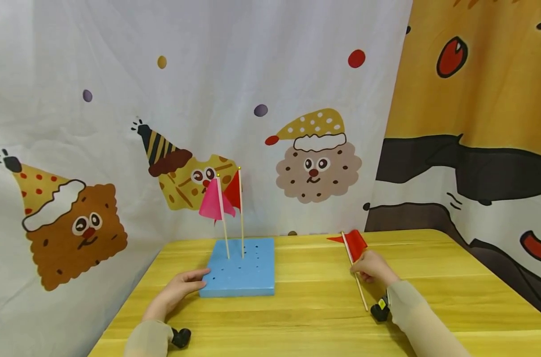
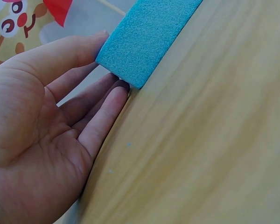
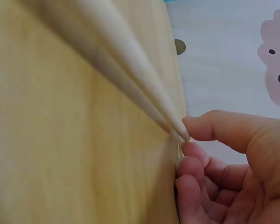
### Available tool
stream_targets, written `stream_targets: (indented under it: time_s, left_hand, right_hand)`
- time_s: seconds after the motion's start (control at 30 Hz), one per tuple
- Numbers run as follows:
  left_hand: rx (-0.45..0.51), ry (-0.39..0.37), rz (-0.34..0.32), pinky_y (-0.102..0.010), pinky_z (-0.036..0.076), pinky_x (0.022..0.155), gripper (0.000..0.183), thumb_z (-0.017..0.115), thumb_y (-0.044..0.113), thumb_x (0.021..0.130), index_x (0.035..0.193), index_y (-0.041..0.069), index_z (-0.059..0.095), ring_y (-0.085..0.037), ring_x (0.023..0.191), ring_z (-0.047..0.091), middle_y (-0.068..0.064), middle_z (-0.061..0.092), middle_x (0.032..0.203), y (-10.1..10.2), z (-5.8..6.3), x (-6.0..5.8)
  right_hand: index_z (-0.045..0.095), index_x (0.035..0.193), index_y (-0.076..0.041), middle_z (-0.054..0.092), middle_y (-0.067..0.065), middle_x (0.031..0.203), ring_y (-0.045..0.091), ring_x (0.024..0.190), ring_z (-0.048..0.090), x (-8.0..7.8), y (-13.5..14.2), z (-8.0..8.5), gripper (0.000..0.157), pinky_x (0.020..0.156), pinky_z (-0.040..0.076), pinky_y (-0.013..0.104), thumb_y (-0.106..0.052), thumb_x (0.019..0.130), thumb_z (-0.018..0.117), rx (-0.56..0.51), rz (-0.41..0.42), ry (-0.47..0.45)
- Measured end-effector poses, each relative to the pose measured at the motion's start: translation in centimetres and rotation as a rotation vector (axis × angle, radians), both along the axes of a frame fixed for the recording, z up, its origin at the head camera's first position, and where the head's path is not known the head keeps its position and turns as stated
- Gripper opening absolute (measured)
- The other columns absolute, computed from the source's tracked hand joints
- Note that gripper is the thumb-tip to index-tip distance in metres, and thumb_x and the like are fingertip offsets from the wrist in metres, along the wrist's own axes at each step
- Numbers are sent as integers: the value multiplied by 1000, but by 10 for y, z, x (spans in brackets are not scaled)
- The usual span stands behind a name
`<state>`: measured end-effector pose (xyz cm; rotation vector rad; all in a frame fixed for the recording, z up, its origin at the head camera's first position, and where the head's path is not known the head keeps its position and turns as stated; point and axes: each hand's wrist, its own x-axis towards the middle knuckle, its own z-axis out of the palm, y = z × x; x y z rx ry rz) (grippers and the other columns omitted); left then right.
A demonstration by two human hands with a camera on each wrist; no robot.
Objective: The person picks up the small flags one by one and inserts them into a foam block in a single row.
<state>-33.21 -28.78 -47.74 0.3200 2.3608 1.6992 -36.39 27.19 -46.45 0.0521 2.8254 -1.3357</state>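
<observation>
Currently, the right hand (image 1: 372, 267) pinches a red flag (image 1: 356, 244) by its stick (image 1: 361, 292) toward the counter's (image 1: 315, 282) right, while the left hand (image 1: 176, 292), fingers extended, touches the left side of a blue block (image 1: 248, 281) holding two standing flags (image 1: 210, 203).

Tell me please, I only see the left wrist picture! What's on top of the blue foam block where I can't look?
Observer: Small dark holes dot the top of the blue foam block.

Operator: Ooh! Is anything standing up there?

Observer: Yes, two thin sticks rise from it, one with a pink flag and one with a red flag.

Operator: And what am I missing over on my right?

Observer: The right hand pinches the wooden stick of a second red flag.
</observation>
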Motion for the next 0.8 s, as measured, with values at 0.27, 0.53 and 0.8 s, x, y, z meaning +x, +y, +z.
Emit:
stream_targets:
  time_s: [0.27,0.53,0.8]
  left_hand:
    - [3,9,-4,-52,37,105,55,66,24,94,141,1,50,-42,131,40,-26,41,145,0,-2,0]
    - [-4,-4,7,-52,39,104,55,66,24,94,142,2,49,-44,132,37,-28,38,145,-2,-2,1]
    - [5,4,-4,-52,39,104,55,64,24,95,142,0,48,-44,131,38,-28,38,145,0,-1,2]
  right_hand:
    - [57,64,-3,52,3,55,13,44,51,7,5,6,20,44,50,27,-6,79,68,-176,-3,-92]
    - [65,94,11,69,9,71,16,59,67,-1,20,10,22,55,57,29,-11,90,63,-405,56,-179]
    - [53,114,10,71,13,93,18,75,69,0,25,4,31,71,58,30,-17,101,53,-690,95,-266]
